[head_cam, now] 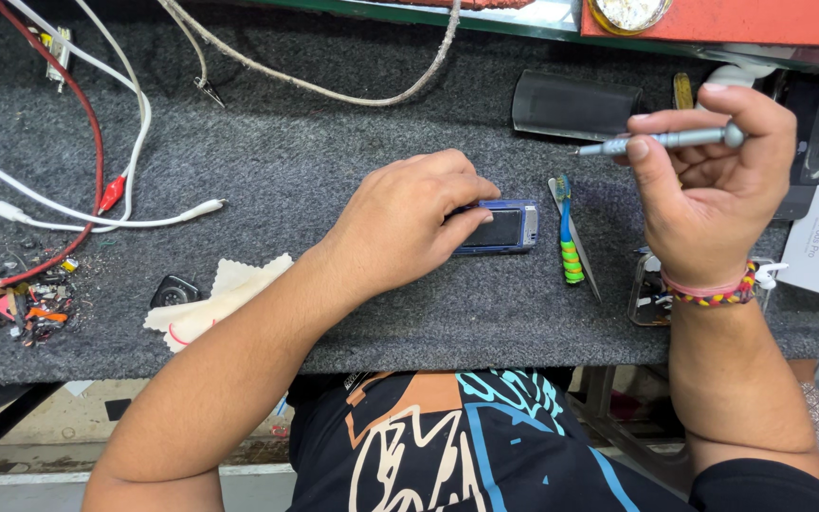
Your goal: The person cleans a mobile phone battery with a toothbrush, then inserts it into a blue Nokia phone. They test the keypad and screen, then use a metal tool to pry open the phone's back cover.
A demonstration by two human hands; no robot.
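A small blue rectangular device with a dark screen was seen lying flat near the middle of the worktop, which was covered in dark grey felt. It was pinned down by the left hand, whose fingers were laid flat over its left end and closed lightly about its edges; the right end of the device was left uncovered.

The right hand was held raised above the worktop, to the right of the device and apart from it. A slim grey metal screwdriver was gripped in it between thumb and curled fingers, with the forefinger hooked over the rounded cap and the tip pointed to the left. A braided wristband in red, yellow and pink was worn on that wrist.

Just beside the device on its right, a toothbrush with a blue head and a green-and-white striped handle was laid on the felt. A black cylindrical object was set behind it. At the left, white cables, a red lead and a pale yellow cloth were spread out, well apart from both hands.
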